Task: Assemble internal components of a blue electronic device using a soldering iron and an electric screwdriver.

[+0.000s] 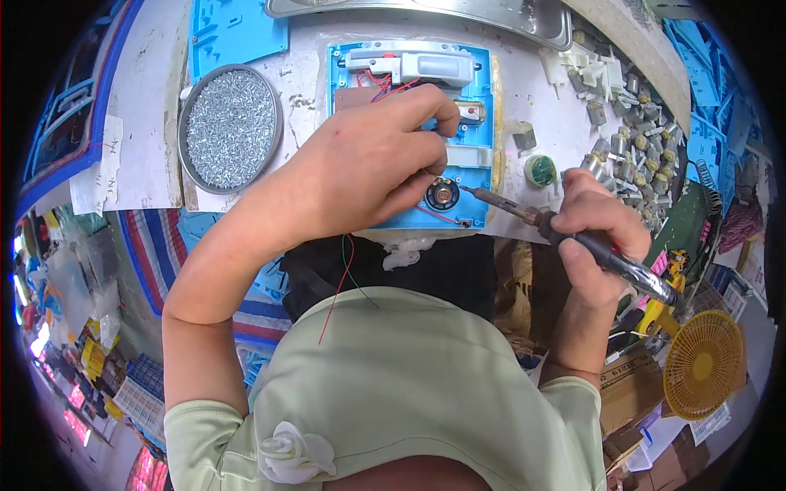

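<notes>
My right hand [602, 221] grips a soldering iron [516, 206] by its dark handle, its tip pointing left, close to a small round speaker [443, 195]. That speaker sits in the lower part of a light blue plastic casing [483, 184], which also bears a white motor housing [438, 69] and red and blue wires. Over the casing, my left hand [368, 155] is closed, thumb and fingertips pinched together beside the speaker; what they pinch is too small or hidden. Thin red and green wires [347, 262] hang down from beneath my left hand, past the table's near edge.
A round tray [187, 135] of small metal screws stands left. At right are a small round tub with green contents [540, 170] and a heap of small motors [634, 164]. A metal tray [524, 18] lies at the back, near blue plastic panels [237, 37]. A yellow fan [704, 364] stands lower right.
</notes>
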A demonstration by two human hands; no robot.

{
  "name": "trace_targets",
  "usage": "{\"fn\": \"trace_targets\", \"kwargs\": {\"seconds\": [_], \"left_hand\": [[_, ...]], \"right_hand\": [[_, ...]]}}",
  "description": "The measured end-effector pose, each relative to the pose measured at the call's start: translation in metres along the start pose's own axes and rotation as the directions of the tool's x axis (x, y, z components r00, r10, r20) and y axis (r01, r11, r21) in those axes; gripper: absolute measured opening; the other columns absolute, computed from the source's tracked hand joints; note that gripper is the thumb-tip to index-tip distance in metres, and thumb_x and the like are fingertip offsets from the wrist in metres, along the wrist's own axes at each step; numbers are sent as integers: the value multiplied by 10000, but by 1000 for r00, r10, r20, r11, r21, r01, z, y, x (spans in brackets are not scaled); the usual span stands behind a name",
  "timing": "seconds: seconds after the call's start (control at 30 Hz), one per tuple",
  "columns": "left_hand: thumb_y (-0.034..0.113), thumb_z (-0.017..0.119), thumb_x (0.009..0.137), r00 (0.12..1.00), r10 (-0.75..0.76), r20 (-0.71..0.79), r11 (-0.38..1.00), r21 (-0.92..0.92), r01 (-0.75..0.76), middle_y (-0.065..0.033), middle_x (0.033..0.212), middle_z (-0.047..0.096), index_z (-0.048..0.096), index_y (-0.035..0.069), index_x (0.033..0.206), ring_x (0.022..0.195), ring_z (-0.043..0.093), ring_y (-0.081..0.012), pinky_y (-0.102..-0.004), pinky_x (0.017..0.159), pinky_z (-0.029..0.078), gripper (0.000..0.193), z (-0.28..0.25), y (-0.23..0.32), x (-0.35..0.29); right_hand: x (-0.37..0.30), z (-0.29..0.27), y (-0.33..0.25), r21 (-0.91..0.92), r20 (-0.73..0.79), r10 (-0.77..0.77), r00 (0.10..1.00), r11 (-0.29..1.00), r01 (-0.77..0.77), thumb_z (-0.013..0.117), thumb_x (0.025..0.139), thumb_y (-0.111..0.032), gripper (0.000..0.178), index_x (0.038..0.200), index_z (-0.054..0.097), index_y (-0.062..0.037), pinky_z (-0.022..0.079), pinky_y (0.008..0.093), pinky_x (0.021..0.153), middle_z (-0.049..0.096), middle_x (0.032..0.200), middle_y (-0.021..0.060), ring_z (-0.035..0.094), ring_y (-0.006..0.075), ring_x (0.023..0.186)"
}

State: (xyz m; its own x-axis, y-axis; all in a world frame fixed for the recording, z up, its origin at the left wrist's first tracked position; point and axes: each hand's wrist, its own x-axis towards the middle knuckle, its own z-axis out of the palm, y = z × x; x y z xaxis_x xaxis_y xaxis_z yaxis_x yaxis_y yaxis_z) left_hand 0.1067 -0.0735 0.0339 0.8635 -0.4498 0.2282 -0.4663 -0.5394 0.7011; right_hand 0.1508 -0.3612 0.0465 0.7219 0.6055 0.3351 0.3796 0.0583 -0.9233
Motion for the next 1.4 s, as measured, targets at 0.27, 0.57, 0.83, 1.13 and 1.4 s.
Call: {"fn": "trace_targets", "kwargs": {"seconds": [0.27, 0.57, 0.83, 1.13, 1.4], "left_hand": [[45, 739, 776, 994, 43, 98, 998, 48, -48, -48, 1105, 615, 627, 79, 853, 889, 648, -260, -386, 791, 487, 141, -7, -5, 4], [53, 747, 769, 991, 51, 125, 995, 80, -61, -39, 1085, 621, 613, 67, 870, 942, 659, -264, -403, 784, 511, 169, -3, -6, 5], [49, 745, 764, 991, 65, 115, 994, 77, -75, -45, 1085, 622, 595, 59, 868, 939, 660, -268, -408, 768, 516, 183, -2, -7, 4], [51, 745, 771, 989, 42, 141, 992, 115, -58, -43, 1085, 622, 617, 68, 864, 935, 660, -266, -417, 775, 512, 159, -2, -6, 5], [77, 765, 773, 992, 36, 123, 989, 138, -53, -32, 1086, 626, 632, 78, 852, 934, 659, -250, -388, 777, 509, 154, -4, -1, 3]], "right_hand": [[16, 7, 2, -38, 73, 108, 992, 994, -105, 712, 663, -86, 221, 870, 734, -13, 358, 313, 567, 586, 660, 56, 479, 192, 604], [19, 9, 2, -63, 110, 114, 987, 992, -108, 709, 666, -63, 221, 881, 734, -17, 360, 311, 565, 595, 668, 47, 481, 184, 606], [21, 11, -1, -119, 113, 138, 984, 985, -124, 719, 666, -55, 225, 887, 726, -12, 343, 310, 564, 535, 637, 29, 455, 171, 588], [8, -5, -8, -103, 87, 140, 986, 986, -130, 724, 734, -113, 236, 913, 667, 31, 377, 386, 745, 574, 732, 81, 470, 181, 632], [9, -6, -6, -107, 142, 179, 973, 980, -165, 727, 749, -128, 263, 927, 650, 49, 392, 420, 811, 628, 779, 109, 486, 191, 660]]}}
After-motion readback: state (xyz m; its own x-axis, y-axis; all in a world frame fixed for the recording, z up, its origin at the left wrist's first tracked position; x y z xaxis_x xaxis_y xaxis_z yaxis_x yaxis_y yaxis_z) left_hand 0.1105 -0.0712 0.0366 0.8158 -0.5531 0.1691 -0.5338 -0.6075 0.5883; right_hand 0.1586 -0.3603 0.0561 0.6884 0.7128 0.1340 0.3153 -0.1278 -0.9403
